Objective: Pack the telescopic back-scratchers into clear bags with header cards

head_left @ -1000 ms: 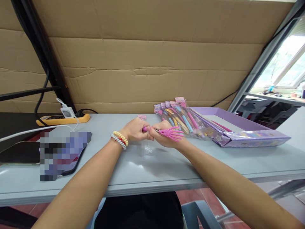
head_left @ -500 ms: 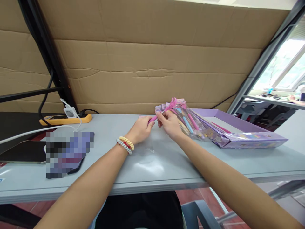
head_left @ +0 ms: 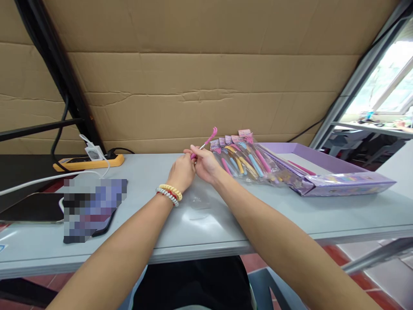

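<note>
A pink back scratcher [head_left: 211,137] with a thin silver shaft and a curved head points up and to the right from between my hands. Around its handle my left hand [head_left: 181,172] is closed, yellow and grey coil bands at the wrist. Touching it, my right hand [head_left: 206,163] pinches the handle near the shaft; the fingers partly hide the grip. On the table just right of my hands lie several back scratchers in clear bags [head_left: 247,159], with pink, blue and yellow handles. A crumpled piece of clear plastic [head_left: 199,201] rests below my hands.
A purple box [head_left: 346,189] stands open at the right, a pink stick inside. At the left are a yellow power strip [head_left: 108,162] with a white charger [head_left: 94,151], a dark tablet-like device [head_left: 32,207] and a blurred-out phone-like item [head_left: 106,226]. Cardboard [head_left: 206,77] walls the back.
Both hands have moved left, away from the bagged pile, with the pink back scratcher. Its silver shaft now shows between handle and head. My right hand has come up against my left.
</note>
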The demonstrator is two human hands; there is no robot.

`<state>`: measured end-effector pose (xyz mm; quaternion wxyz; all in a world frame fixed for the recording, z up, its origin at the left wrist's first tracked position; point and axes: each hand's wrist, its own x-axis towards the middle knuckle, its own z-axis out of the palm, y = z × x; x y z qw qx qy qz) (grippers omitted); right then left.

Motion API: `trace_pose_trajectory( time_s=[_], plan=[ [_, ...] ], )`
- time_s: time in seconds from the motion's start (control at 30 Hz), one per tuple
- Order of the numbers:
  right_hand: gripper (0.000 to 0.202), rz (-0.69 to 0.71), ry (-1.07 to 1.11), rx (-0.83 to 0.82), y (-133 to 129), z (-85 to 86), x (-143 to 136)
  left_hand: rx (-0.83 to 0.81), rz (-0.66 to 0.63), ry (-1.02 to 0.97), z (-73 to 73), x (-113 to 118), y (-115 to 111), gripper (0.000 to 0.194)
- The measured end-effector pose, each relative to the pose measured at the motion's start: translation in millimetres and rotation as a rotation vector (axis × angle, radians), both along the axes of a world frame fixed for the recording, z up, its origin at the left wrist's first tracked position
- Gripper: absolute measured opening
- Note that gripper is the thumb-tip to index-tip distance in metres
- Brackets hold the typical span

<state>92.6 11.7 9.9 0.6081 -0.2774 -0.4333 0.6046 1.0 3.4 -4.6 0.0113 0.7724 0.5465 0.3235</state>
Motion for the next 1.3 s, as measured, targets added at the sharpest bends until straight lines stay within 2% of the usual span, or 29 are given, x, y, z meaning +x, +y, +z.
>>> trace_pose_trajectory(
  time_s=[0.07,0.2,0.3,0.37,0.47,0.57,0.63,0.83,1.03,1.2,1.3],
  plan=[
    [0.031,0.001,0.018,0.018,-4,-0.7,2,-0.028,-0.036,0.034,-0.1,3,-3,0.036],
    [0.031,-0.188,0.063,-0.103,-8,2.1,4,-0.110,-0.224,0.076,-2.3,9,-6,0.040],
    [0.026,-0.262,0.066,-0.199,-9,7.2,6,-0.116,-0.411,0.016,-4.1,11,-7,0.036],
    [0.028,-0.288,0.091,-0.215,-11,11.6,8,-0.108,-0.469,-0.049,-3.3,14,-10,0.039],
    [0.030,-0.274,0.117,-0.212,-15,18.2,9,-0.095,-0.412,-0.134,0.4,17,-15,0.038],
    [0.027,-0.238,0.101,-0.212,-20,22.4,9,-0.057,-0.362,-0.159,3.8,18,-18,0.024],
    [0.026,-0.230,0.097,-0.215,-23,23.9,7,-0.063,-0.383,-0.158,4.9,17,-17,0.017],
    [0.029,-0.272,0.147,-0.242,-27,25.4,3,-0.135,-0.494,-0.229,5.3,14,-15,0.017],
    [0.028,-0.227,0.147,-0.246,-24,27.8,10,-0.118,-0.280,-0.174,4.4,21,-22,0.012],
    [0.030,-0.221,0.197,-0.238,-26,29.7,8,-0.137,-0.196,-0.158,3.8,21,-25,0.005],
    [0.029,-0.219,0.235,-0.233,-25,29.9,8,-0.129,-0.188,-0.121,3.2,21,-24,0.004]
  ],
)
